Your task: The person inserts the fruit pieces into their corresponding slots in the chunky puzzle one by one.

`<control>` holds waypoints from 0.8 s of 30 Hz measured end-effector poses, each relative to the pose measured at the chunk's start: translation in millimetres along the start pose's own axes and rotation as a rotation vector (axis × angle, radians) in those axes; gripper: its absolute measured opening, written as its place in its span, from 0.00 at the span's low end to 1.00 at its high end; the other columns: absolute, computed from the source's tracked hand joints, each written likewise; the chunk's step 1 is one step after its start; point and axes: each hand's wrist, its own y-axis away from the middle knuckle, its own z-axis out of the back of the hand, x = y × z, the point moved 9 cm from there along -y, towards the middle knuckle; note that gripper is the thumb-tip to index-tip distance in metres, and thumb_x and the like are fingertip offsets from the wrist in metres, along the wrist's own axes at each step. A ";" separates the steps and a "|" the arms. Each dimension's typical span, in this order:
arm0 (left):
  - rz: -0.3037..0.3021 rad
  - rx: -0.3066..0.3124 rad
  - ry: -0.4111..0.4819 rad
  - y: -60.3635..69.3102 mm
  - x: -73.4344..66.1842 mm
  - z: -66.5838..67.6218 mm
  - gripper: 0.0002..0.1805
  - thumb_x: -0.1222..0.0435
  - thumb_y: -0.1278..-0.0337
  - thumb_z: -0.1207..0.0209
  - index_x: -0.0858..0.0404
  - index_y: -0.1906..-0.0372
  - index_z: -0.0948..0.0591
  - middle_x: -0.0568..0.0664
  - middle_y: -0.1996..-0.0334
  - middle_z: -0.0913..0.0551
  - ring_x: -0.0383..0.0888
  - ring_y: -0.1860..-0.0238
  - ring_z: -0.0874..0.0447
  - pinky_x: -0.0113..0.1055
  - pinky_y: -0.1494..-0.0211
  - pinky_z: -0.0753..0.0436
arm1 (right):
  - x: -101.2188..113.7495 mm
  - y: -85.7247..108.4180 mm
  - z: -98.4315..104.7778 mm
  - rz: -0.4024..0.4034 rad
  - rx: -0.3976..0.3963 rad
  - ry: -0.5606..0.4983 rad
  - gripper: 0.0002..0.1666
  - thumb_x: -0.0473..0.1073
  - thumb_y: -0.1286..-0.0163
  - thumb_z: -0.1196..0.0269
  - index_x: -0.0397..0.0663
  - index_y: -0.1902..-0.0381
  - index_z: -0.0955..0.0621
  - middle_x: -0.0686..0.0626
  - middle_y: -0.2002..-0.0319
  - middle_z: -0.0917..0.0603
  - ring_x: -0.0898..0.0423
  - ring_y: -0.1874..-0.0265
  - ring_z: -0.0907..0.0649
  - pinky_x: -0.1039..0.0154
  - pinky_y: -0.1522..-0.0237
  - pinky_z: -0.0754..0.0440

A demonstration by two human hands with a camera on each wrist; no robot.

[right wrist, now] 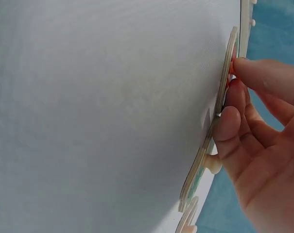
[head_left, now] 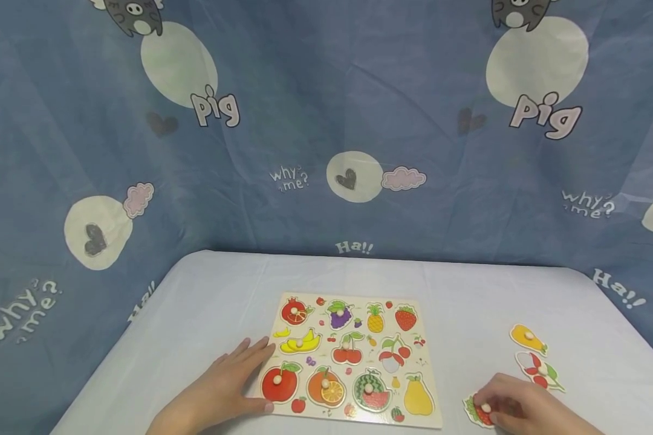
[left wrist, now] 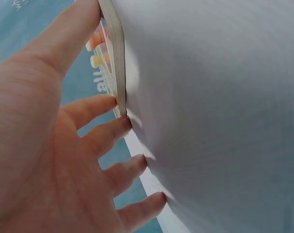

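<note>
A wooden fruit puzzle board (head_left: pixel 359 415) lies on the white table. My left hand (head_left: pixel 223 377) rests at its left side with fingers spread, thumb and fingertips touching the edge. In the left wrist view those fingers (left wrist: pixel 88 141) are nearly straight along the board's side. To the right of the board, my right hand (head_left: pixel 528 403) pinches the knob of a strawberry puzzle piece (head_left: pixel 472 411) between thumb and fingers. The right wrist view shows this strawberry piece (right wrist: pixel 225 73) edge-on, close to the white surface. Its knob is mostly hidden by the fingertips.
Beyond the right hand lie a red-and-white fruit piece (head_left: pixel 533 365) and a yellow pear-shaped piece (head_left: pixel 522 334), both with knobs. On the board, the pear picture (head_left: pixel 418 396) and strawberry picture (head_left: pixel 406 317) show no knobs. A blue printed cloth (head_left: pixel 305 121) hangs behind the table.
</note>
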 end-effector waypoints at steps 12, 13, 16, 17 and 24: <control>-0.003 0.001 0.008 -0.7 -0.4 0.9 0.54 0.43 0.69 0.23 0.54 0.28 0.31 0.50 0.28 0.35 0.59 0.25 0.49 0.67 0.30 0.47 | -2.9 -1.8 2.3 -0.057 -0.019 0.068 0.12 0.37 0.35 0.33 0.56 0.55 0.16 0.58 0.59 0.17 0.63 0.65 0.23 0.72 0.60 0.20; -0.001 0.002 0.008 -0.6 -0.3 0.8 0.54 0.43 0.68 0.23 0.54 0.28 0.31 0.50 0.28 0.35 0.59 0.25 0.48 0.67 0.30 0.48 | -2.6 -2.0 2.5 -0.056 -0.020 0.074 0.12 0.37 0.35 0.33 0.56 0.55 0.16 0.58 0.59 0.17 0.63 0.65 0.23 0.72 0.60 0.20; 0.001 0.003 0.014 -0.3 -0.1 0.2 0.54 0.43 0.68 0.23 0.54 0.28 0.31 0.50 0.28 0.35 0.59 0.26 0.48 0.66 0.30 0.48 | -2.9 -2.4 2.3 -0.056 -0.018 0.075 0.12 0.36 0.35 0.33 0.54 0.55 0.16 0.57 0.59 0.17 0.63 0.65 0.23 0.73 0.60 0.20; 0.002 0.003 0.016 -0.3 0.0 0.0 0.54 0.44 0.68 0.23 0.54 0.28 0.31 0.50 0.28 0.35 0.59 0.26 0.48 0.66 0.30 0.48 | -3.3 -2.7 2.2 -0.061 -0.016 0.071 0.12 0.37 0.35 0.33 0.53 0.54 0.17 0.56 0.59 0.17 0.63 0.65 0.23 0.73 0.60 0.20; 0.000 0.000 0.016 0.1 -0.4 -0.5 0.54 0.44 0.68 0.23 0.54 0.28 0.31 0.50 0.28 0.35 0.58 0.25 0.48 0.67 0.30 0.48 | 5.6 -4.9 7.2 -0.004 -0.050 0.076 0.12 0.41 0.33 0.34 0.53 0.52 0.18 0.57 0.56 0.16 0.64 0.63 0.21 0.72 0.59 0.18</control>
